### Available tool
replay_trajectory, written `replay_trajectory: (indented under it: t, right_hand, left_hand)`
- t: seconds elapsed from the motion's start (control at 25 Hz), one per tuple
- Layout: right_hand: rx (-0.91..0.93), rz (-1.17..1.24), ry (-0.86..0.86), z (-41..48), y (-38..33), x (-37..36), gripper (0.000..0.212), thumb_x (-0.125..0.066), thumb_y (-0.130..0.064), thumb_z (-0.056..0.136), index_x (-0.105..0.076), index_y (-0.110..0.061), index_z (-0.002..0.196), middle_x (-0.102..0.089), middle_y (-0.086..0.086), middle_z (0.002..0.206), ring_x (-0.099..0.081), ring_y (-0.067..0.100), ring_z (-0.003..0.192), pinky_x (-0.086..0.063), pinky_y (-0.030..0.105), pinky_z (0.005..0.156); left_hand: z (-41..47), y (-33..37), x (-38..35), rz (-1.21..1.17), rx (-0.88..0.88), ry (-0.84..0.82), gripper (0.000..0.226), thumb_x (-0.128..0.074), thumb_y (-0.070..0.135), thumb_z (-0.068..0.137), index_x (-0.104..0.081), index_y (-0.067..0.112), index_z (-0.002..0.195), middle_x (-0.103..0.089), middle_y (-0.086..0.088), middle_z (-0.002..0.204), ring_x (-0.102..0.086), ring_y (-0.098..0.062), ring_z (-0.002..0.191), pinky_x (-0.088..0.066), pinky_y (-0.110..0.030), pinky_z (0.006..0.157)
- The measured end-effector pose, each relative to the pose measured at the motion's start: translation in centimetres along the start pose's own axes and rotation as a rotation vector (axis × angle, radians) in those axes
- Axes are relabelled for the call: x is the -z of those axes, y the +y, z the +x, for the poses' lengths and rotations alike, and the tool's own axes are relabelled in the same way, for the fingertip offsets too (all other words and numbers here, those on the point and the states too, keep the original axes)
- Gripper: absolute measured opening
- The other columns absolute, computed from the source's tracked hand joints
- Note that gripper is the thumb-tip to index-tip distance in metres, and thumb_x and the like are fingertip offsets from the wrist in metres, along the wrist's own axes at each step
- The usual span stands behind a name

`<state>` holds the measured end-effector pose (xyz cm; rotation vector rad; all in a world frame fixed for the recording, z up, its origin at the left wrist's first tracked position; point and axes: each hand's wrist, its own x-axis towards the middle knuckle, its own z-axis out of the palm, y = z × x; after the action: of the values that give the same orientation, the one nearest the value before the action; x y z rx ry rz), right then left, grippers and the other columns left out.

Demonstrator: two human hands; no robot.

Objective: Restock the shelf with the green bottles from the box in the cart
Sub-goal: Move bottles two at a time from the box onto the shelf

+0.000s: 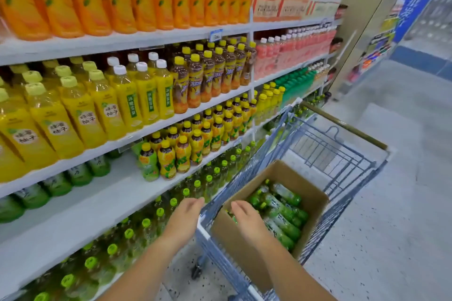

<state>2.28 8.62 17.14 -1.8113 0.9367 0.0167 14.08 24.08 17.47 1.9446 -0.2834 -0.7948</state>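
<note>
Cardboard box (241,249) sits under the right hand (247,218); left hand (187,212) hovers alongside.

Supermarket drinks aisle, tiered shelves (171,34) of bottled drinks, price tag (216,34), shopping cart (342,154)

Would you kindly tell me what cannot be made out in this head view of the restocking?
1. Head view: whether the right hand grips a bottle; its palm side faces down, away from the camera.
2. Head view: how many green bottles the cardboard box holds; the top layer, the box wall and the hand hide the rest.
3. Head view: the print on the blue price tag; too small and blurred to read.
</note>
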Motion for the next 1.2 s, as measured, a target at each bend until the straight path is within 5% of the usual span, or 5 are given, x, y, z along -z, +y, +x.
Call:
replay_trajectory:
  t: [0.32, 0.48, 0.64, 0.92, 1.2]
  right_hand:
    - [-0.085, 0.030, 0.049, 2.2, 7.3, 10.7, 0.045, -0.039, -0.052, 0.102, -0.052, -0.023, 0.135, -0.054, -0.009, 0.124, -0.051, 0.015, 0.119, -0.039, 0.033, 0.099]
    - [-0.136, 0.016, 0.022, 6.1, 11.8, 16.9, 0.051, -0.042, -0.051, 0.102, -0.047, -0.023, 0.144, -0.052, -0.006, 0.134, -0.049, 0.013, 0.121, -0.038, 0.033, 0.104]
    - [-0.177, -0.085, -0.086, 11.2, 16.7, 21.2, 0.055, -0.042, -0.054, 0.101, -0.046, -0.021, 0.145, -0.053, -0.001, 0.141, -0.050, 0.016, 0.123, -0.038, 0.032, 0.101]
    - [-0.251, -0.193, -0.291, 17.2, 22.0, 19.2, 0.057, -0.043, -0.053, 0.101, -0.043, -0.020, 0.147, -0.051, 0.001, 0.145, -0.050, 0.017, 0.125, -0.036, 0.030, 0.099]
    - [-0.114, -0.326, -0.382, 23.8, 24.0, 12.8, 0.060, -0.059, -0.039, 0.096, -0.040, -0.021, 0.149, -0.050, 0.000, 0.146, -0.051, 0.016, 0.121, -0.037, 0.028, 0.095]
  left_hand:
    - [2.6, 3.1, -12.1, 0.017, 0.036, -0.168, 0.042, -0.043, 0.061, 0.097, -0.054, 0.029, 0.122, -0.055, 0.013, 0.118, -0.052, -0.004, 0.102, -0.039, -0.033, 0.086]
    - [4.8, 3.6, -19.1, 0.001, 0.158, -0.179, 0.043, -0.042, 0.058, 0.099, -0.052, 0.029, 0.128, -0.041, 0.019, 0.120, -0.034, -0.021, 0.139, -0.032, -0.035, 0.095]
    - [7.0, 2.9, -25.5, 0.004, 0.356, -0.106, 0.061, -0.041, 0.059, 0.099, -0.044, 0.019, 0.144, -0.041, 0.002, 0.148, -0.039, -0.025, 0.136, -0.031, -0.034, 0.097]
    - [9.5, -0.1, -30.0, -0.024, 0.624, 0.003, 0.084, -0.047, 0.050, 0.098, -0.006, 0.008, 0.158, -0.037, -0.013, 0.152, -0.048, -0.031, 0.122, -0.042, -0.038, 0.093]
    - [13.5, -4.8, -33.9, 0.152, 0.654, 0.056, 0.098, -0.052, 0.033, 0.098, 0.026, 0.012, 0.152, 0.016, -0.010, 0.165, -0.002, -0.032, 0.152, -0.017, -0.044, 0.121]
